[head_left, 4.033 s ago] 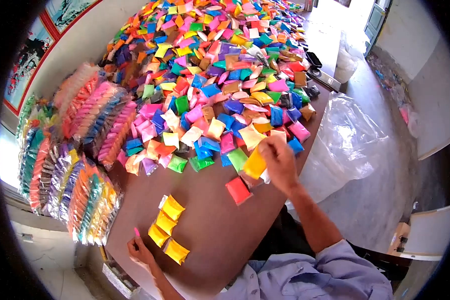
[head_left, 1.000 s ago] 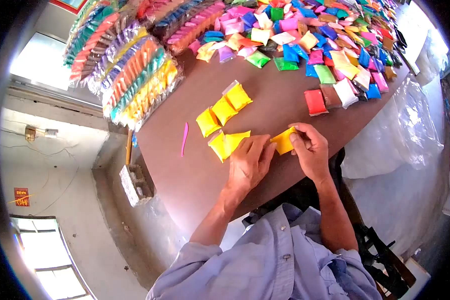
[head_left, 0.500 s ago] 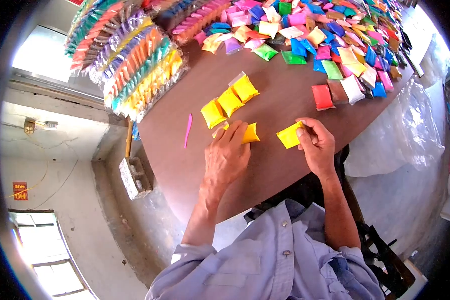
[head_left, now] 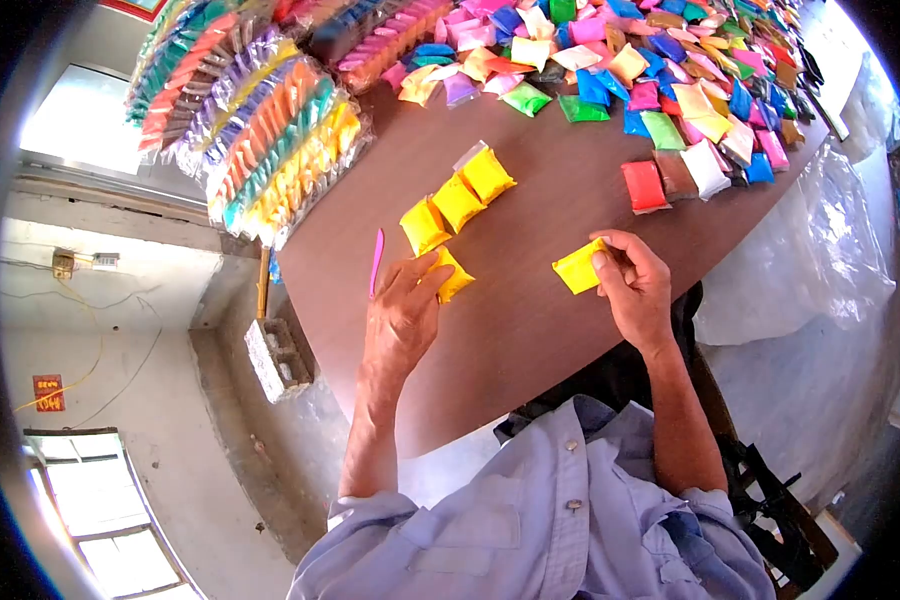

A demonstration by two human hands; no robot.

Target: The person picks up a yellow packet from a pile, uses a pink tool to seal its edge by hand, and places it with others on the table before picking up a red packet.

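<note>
My left hand [head_left: 402,315] has its fingers closed on the left edge of a small yellow packet [head_left: 456,278], low over the brown table [head_left: 490,350]. Just beyond it, a slanting row of yellow packets [head_left: 459,204] lies on the table, their clear wrapper ends showing. Close to my left fingertips is a thin pink plastic stick tool [head_left: 378,255]. Off to the right, my right hand [head_left: 635,290] pinches another yellow packet [head_left: 577,268] between thumb and fingers. Part of that packet is covered by the thumb.
A large heap of loose coloured packets [head_left: 660,70] covers the far right of the table. Bagged strips of coloured packets [head_left: 280,150] are stacked at the far left. A red packet [head_left: 645,187] lies at the heap's near edge. Clear plastic sheeting [head_left: 800,260] hangs beyond the right edge.
My left hand has moved left, and its yellow packet has shifted left with it, nearer the row's lower end. My right hand stays almost still with its packet.
</note>
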